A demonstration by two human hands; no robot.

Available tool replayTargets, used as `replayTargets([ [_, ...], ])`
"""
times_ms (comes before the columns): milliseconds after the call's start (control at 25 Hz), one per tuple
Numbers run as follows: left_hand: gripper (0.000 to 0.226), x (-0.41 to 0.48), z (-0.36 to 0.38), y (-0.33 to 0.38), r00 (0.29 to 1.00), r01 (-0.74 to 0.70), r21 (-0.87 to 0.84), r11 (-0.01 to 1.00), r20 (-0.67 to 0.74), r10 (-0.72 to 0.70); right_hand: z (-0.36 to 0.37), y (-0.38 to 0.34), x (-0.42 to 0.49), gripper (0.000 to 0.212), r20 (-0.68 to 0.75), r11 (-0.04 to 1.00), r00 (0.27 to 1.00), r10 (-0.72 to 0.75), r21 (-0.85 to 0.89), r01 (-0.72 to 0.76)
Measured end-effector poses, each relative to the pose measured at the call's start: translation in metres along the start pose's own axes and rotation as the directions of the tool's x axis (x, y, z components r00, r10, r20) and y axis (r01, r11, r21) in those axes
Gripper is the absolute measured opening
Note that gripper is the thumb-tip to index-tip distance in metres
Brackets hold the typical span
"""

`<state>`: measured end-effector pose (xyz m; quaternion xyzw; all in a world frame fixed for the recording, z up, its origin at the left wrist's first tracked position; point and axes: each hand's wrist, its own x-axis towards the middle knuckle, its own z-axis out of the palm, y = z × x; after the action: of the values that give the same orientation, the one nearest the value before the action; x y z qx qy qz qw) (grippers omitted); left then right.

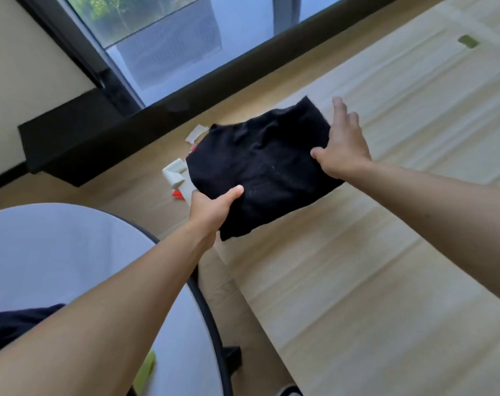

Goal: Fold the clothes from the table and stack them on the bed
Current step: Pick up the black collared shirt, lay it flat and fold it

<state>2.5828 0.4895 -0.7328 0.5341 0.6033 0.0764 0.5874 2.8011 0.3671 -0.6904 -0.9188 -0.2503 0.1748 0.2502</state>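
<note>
A folded black garment (260, 164) hangs in the air between the round white table (57, 252) and the bed (400, 195), partly over the bed's near edge. My left hand (211, 212) grips its near left corner, thumb on top. My right hand (343, 147) holds the right edge, thumb on top of the cloth and the other fingers straight beyond it. A second dark garment (11, 324) lies on the table at the lower left, partly hidden behind my left forearm.
The bed has a pale cream cover with a small green tag (468, 41) at the far end. White and red scraps (174, 172) lie on the wooden floor by a low black ledge (80, 138) under the window. A yellow-green object (147, 370) sits at the table's near edge.
</note>
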Motion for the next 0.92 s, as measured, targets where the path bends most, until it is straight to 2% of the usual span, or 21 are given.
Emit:
replayTargets([
  [40,0.11,0.008,-0.001,-0.007,0.995,0.048,0.139,0.989,-0.089,-0.035,0.017,-0.002,-0.001,0.095,0.029,0.988,0.999,-0.021,-0.153,0.025],
  [80,0.112,0.011,0.0,-0.014,0.982,0.045,0.354,0.934,-0.186,0.023,0.035,-0.002,-0.006,0.093,0.107,0.96,0.992,-0.064,-0.264,0.09],
  [120,0.109,0.014,0.002,-0.023,0.953,-0.008,0.606,0.795,-0.235,0.189,0.053,0.002,-0.012,0.089,0.233,0.925,0.965,-0.116,-0.33,0.191],
  [160,0.104,0.015,0.005,-0.032,0.899,-0.113,0.792,0.6,-0.175,0.401,0.069,0.008,-0.02,0.084,0.375,0.887,0.915,-0.146,-0.359,0.289],
  [200,0.098,0.012,0.009,-0.037,0.856,-0.26,0.883,0.39,0.024,0.516,0.081,0.016,-0.025,0.08,0.487,0.854,0.863,-0.137,-0.383,0.351],
  [240,0.095,0.009,0.012,-0.041,0.842,-0.389,0.895,0.218,0.249,0.478,0.088,0.024,-0.028,0.077,0.558,0.827,0.824,-0.1,-0.414,0.38],
  [280,0.093,0.007,0.014,-0.046,0.848,-0.468,0.874,0.133,0.402,0.345,0.089,0.03,-0.028,0.077,0.588,0.812,0.806,-0.062,-0.44,0.383],
  [320,0.091,0.007,0.015,-0.05,0.86,-0.489,0.864,0.124,0.452,0.238,0.086,0.032,-0.027,0.078,0.593,0.808,0.804,-0.041,-0.454,0.375],
  [360,0.086,0.004,0.014,-0.05,0.869,-0.482,0.86,0.167,0.445,0.218,0.08,0.028,-0.03,0.079,0.585,0.811,0.81,-0.041,-0.454,0.369],
  [520,0.064,-0.044,0.008,-0.025,0.827,-0.518,0.782,0.346,0.354,0.437,0.034,-0.009,-0.066,0.076,0.443,0.887,0.872,-0.21,-0.289,0.36],
  [640,0.059,-0.1,-0.018,-0.012,0.848,-0.491,0.671,0.555,0.222,0.482,0.0,-0.036,-0.116,0.074,0.401,0.927,0.876,-0.268,-0.139,0.348],
  [760,0.056,-0.158,-0.065,-0.013,0.847,-0.447,0.668,0.595,0.102,0.522,-0.019,-0.07,-0.17,0.071,0.377,0.91,0.859,-0.346,-0.089,0.405],
  [920,0.056,-0.221,-0.136,-0.043,0.871,-0.352,0.679,0.644,-0.012,0.49,-0.019,-0.126,-0.248,0.068,0.418,0.893,0.814,-0.404,-0.011,0.449],
])
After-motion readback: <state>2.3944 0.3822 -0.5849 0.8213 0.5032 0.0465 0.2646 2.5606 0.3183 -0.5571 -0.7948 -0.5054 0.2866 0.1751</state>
